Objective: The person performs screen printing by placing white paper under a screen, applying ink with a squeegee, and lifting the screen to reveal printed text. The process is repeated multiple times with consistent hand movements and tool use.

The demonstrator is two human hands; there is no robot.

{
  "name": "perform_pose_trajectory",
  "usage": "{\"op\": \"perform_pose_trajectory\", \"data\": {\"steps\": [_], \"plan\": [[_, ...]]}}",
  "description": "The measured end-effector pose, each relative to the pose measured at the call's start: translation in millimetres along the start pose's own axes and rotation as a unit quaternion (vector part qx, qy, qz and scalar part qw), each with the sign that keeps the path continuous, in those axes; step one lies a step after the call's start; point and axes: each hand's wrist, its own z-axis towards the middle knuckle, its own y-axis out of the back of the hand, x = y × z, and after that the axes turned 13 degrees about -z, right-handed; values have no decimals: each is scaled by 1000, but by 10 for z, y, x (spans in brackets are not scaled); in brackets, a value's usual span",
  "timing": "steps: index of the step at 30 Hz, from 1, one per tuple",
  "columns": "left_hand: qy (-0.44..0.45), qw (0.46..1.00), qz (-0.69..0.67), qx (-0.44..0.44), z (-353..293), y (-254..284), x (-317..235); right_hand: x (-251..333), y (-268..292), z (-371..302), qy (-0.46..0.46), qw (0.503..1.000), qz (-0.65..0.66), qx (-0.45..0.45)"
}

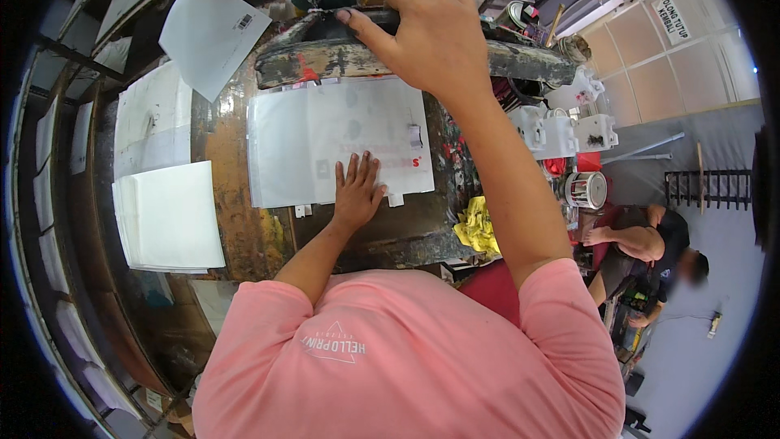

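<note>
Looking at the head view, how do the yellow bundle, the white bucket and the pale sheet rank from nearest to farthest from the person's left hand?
1. Pale sheet: right under the left hand, touching it.
2. Yellow bundle: to the right, by the table's edge.
3. White bucket: farther right, beyond the bundle.

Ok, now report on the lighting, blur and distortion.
Head view: black rim, with the rack at left bowing along it; head view: a pale shine on the table; head view: left fingers and plastic sheet fairly sharp, but the seated person has a blurred-out head.
</note>
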Motion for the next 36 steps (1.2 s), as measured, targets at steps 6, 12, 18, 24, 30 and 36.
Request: {"op": "perform_pose_trajectory", "data": {"steps": [6,12,18,24,30,36], "plan": [[45,811,-566,-142,119,1013,-517,72,52,-173,5,999,0,46],[233,316,-903,-173,-452,1932,-858,107,-190,-1414,48,952,70,293],[375,395,-832,-108,-755,763,-38,104,-717,-2351,57,919,123,370],[457,377,-798,-108,-624,582,97,372,-899,-2875,78,919,72,379],[467,380,-793,-89,-686,498,182,422,-1299,-2695,67,947,49,311],[452,380,-805,-50,-669,529,246,115,-2334,-1710,33,953,-21,300]]}}
